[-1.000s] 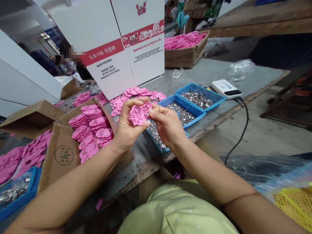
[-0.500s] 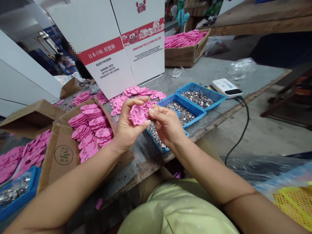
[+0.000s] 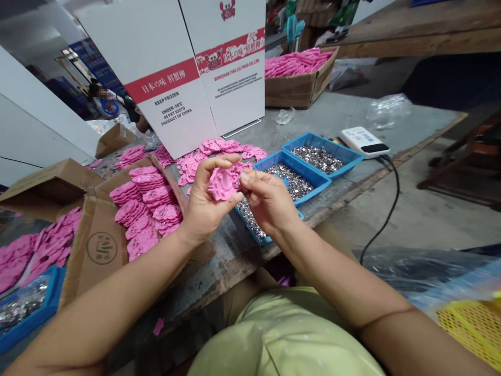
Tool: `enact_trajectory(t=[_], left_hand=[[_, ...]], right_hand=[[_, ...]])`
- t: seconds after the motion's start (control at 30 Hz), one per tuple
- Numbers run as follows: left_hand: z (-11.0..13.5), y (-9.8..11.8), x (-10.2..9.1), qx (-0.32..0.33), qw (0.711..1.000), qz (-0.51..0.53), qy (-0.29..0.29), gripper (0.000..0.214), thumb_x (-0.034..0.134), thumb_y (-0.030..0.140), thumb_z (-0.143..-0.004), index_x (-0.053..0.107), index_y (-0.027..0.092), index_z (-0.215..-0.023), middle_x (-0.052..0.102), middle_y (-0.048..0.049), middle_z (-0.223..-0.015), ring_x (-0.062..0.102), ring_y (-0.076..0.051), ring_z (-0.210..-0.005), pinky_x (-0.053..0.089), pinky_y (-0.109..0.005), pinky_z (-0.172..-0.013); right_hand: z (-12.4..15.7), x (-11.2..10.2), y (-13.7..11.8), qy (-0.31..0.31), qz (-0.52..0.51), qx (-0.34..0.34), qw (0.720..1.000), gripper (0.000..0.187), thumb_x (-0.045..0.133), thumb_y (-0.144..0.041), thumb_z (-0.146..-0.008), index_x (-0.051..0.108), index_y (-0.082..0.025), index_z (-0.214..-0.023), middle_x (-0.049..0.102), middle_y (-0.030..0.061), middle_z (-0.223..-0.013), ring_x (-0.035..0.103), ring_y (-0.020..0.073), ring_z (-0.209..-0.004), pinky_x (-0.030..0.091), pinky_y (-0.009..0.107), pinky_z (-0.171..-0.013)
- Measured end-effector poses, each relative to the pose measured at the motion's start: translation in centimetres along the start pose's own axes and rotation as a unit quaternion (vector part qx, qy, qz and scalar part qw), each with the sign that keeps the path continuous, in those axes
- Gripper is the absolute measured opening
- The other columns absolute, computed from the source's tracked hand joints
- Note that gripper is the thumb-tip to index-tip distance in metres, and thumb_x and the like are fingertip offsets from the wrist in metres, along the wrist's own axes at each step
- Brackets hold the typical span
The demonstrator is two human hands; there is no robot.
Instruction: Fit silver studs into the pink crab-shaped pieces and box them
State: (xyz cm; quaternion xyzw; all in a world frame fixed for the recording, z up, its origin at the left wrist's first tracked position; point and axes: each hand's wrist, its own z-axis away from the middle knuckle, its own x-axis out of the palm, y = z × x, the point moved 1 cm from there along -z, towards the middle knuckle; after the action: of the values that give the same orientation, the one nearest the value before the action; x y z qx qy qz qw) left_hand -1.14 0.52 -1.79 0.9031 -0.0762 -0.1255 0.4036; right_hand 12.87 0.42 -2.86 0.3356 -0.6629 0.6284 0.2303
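My left hand [image 3: 205,201] is closed around a pink rubber piece [image 3: 222,184], held up above the table edge with its hollow side toward me. My right hand [image 3: 268,201] pinches at the right edge of that same piece with thumb and forefinger pressed together; whether it holds a small metal part there I cannot make out. Just below and behind my hands sit blue trays [image 3: 313,180] filled with small shiny metal parts. To the left, an open cardboard box [image 3: 99,245] holds stacks of the same pink pieces [image 3: 146,203].
Loose pink pieces [image 3: 219,149] lie before a white printed carton [image 3: 188,73]. A farther cardboard box [image 3: 299,86] holds more. A white device [image 3: 364,142] with a black cable sits at the right table edge. A blue tray [image 3: 29,313] and pink pile lie far left; a yellow basket [image 3: 475,329] lower right.
Almost nothing has moved: both hands stay on the pink piece, with the right fingers shifting slightly at its edge. A person far behind the carton has moved.
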Motion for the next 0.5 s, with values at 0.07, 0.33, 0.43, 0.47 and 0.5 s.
enact_trajectory(t=[0.07,0.33,0.43,0.47,0.5], left_hand=[[0.0,0.1,0.0,-0.004,1.000,-0.003,0.005,0.056,0.093,0.029,-0.077,0.060,0.033,-0.122,0.064,-0.0036,-0.139,0.060,-0.026,-0.139,0.047,-0.047,-0.119],[0.0,1.4,0.8,-0.054,0.997,0.025,0.040,0.046,0.091,0.025,-0.079,0.063,0.031,-0.115,0.066,-0.0040,-0.135,0.059,-0.027,-0.139,0.042,-0.048,-0.123],[0.0,1.6,0.9,-0.064,0.996,0.026,0.057,0.046,0.093,0.026,-0.076,0.064,0.030,-0.112,0.067,-0.0042,-0.133,0.059,-0.028,-0.138,0.042,-0.048,-0.122],[0.0,1.6,0.9,-0.067,0.996,0.023,0.062,0.046,0.093,0.026,-0.075,0.064,0.030,-0.111,0.067,-0.0042,-0.132,0.060,-0.028,-0.138,0.043,-0.047,-0.122],[0.0,1.6,0.9,-0.066,0.995,0.021,0.065,0.046,0.093,0.026,-0.075,0.065,0.030,-0.110,0.068,-0.0040,-0.132,0.060,-0.028,-0.138,0.043,-0.047,-0.121]], right_hand=[[0.0,-0.1,0.1,-0.005,0.004,0.002,1.000,0.038,0.095,-0.035,-0.058,0.060,-0.021,-0.055,0.052,-0.0035,-0.066,0.043,0.0117,-0.068,0.041,0.030,-0.073],[0.1,0.2,0.2,0.007,0.018,-0.016,1.000,0.037,0.094,-0.038,-0.058,0.061,-0.022,-0.055,0.056,-0.0023,-0.069,0.046,0.0135,-0.071,0.046,0.032,-0.077],[0.2,0.4,0.4,0.015,0.020,-0.029,0.999,0.039,0.096,-0.041,-0.056,0.063,-0.022,-0.059,0.059,-0.0020,-0.073,0.050,0.0139,-0.074,0.048,0.033,-0.080],[0.1,0.4,0.5,0.017,0.021,-0.033,0.999,0.040,0.097,-0.043,-0.055,0.064,-0.021,-0.060,0.060,-0.0019,-0.074,0.050,0.0137,-0.075,0.047,0.032,-0.080],[0.1,0.4,0.6,0.020,0.022,-0.037,0.999,0.041,0.098,-0.044,-0.055,0.064,-0.021,-0.061,0.060,-0.0021,-0.074,0.051,0.0134,-0.075,0.047,0.032,-0.079]])
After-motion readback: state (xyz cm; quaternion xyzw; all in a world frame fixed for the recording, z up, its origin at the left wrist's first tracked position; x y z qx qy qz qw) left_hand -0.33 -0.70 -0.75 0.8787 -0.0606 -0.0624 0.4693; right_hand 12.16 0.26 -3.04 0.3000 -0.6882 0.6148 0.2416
